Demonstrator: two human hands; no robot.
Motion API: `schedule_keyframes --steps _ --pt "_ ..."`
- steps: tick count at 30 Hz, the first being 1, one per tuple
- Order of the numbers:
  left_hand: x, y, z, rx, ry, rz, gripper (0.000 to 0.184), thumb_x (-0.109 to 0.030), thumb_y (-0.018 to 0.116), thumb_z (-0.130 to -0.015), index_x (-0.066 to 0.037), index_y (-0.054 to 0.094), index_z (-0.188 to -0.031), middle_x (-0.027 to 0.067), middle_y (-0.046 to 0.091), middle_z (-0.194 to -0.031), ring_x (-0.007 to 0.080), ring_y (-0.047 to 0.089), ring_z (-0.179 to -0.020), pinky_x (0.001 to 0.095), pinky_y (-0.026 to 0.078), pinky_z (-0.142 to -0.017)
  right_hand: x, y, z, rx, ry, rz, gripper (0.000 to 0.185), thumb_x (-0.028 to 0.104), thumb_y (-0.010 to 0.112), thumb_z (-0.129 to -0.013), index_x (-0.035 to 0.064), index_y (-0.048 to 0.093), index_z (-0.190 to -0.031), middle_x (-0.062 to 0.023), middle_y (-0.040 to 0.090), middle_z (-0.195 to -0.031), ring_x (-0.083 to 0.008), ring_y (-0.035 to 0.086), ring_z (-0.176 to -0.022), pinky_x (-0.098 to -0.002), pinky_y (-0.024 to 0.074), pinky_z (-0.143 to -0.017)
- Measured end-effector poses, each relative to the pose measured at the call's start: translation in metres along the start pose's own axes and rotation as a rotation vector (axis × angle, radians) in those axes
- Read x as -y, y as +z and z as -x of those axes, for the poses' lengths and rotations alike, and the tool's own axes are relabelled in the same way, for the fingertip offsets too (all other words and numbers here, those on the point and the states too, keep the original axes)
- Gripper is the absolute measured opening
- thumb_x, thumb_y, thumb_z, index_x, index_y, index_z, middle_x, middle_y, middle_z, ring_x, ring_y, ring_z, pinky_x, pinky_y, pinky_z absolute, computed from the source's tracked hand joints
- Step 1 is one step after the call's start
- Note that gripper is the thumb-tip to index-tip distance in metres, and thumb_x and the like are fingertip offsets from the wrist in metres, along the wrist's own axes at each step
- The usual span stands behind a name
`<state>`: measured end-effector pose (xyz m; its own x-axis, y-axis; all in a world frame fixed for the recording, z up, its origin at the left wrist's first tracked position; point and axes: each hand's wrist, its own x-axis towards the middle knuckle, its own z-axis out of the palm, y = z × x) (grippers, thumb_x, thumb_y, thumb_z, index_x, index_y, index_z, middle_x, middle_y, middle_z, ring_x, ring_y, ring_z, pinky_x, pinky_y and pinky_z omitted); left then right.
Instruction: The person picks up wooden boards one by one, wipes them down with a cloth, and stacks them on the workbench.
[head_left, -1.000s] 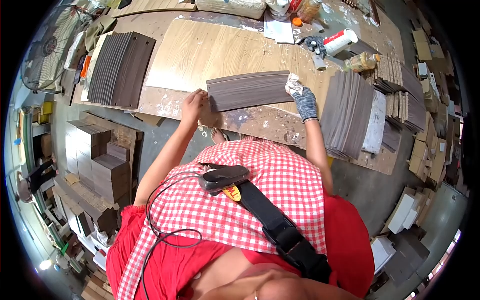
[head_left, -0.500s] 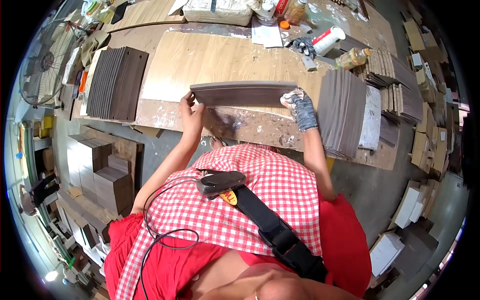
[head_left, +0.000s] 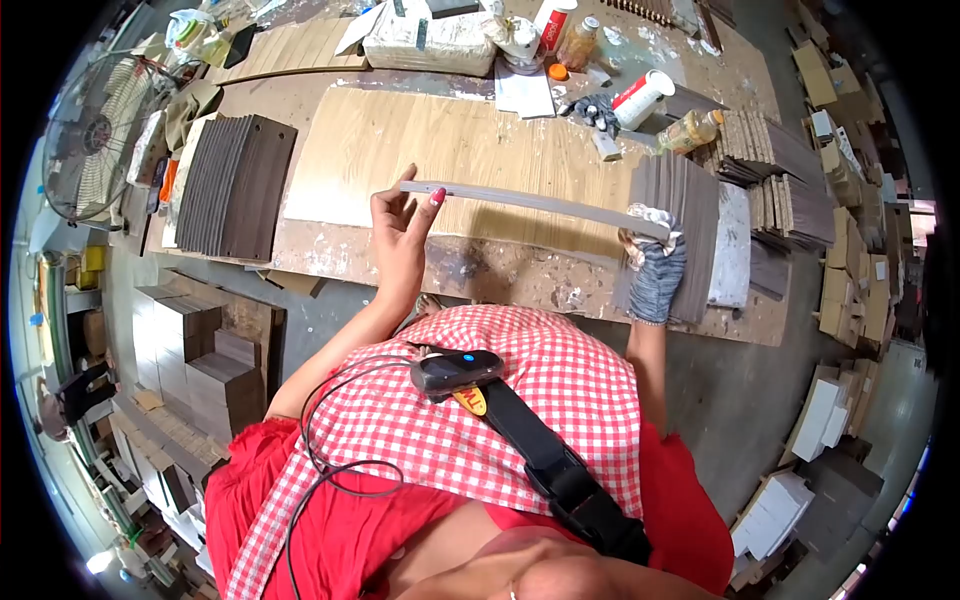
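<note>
A dark wood-grain board point(head_left: 530, 201) is held above the table with its narrow edge toward me. My bare left hand point(head_left: 403, 222) pinches its left end between thumb and fingers. At the other end, my right hand point(head_left: 654, 258), in a grey and white glove, grips the board and tilts it slightly lower on that side. Under the board lies a light wood panel point(head_left: 390, 130). A fanned stack of dark boards point(head_left: 697, 200) stands just behind and beside my right hand. Another stack of dark boards point(head_left: 235, 188), with holes near their edges, is to the left.
Farther back on the paint-spotted table point(head_left: 350, 250) are a red and white can point(head_left: 643, 98), a plastic bottle point(head_left: 692, 130), a dark glove point(head_left: 594, 112) and a wrapped bundle point(head_left: 430, 45). A fan point(head_left: 98, 135) stands at left. Stacked panels point(head_left: 190, 345) sit on the floor.
The board has turned from showing its broad face to showing its narrow edge. Its right end has moved right and toward me, with my right hand. My left hand has shifted slightly right.
</note>
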<state>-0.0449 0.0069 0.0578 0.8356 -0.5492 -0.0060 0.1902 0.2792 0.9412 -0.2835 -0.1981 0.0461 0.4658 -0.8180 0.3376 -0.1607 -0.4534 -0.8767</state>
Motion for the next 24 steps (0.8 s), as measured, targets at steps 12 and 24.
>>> schedule_keyframes --steps 12,24 --pt "-0.007 -0.003 -0.004 0.257 -0.105 -0.200 0.027 -0.013 0.040 -0.097 0.002 0.047 -0.118 0.0151 0.047 -0.129 0.0194 0.054 -0.109 0.0296 0.042 -0.091 0.093 -0.129 -0.053 -0.183 0.044 0.108 0.010 0.001 0.057 -0.079 0.0010 0.056 -0.089 -0.0045 0.056 -0.075 -0.0118 0.055 -0.065 -0.0239 0.0505 -0.057" --pt "-0.022 -0.266 -0.078 -0.555 -0.177 -2.158 0.085 -0.045 0.058 -0.081 -0.005 0.015 -0.142 0.0244 0.014 -0.146 0.0399 0.017 -0.134 0.0599 0.013 -0.105 -0.016 -0.251 -0.190 0.369 0.403 0.649 0.029 0.021 0.062 -0.077 0.0002 0.063 -0.097 -0.0065 0.063 -0.086 -0.0130 0.058 -0.076 -0.0293 0.0471 -0.068"
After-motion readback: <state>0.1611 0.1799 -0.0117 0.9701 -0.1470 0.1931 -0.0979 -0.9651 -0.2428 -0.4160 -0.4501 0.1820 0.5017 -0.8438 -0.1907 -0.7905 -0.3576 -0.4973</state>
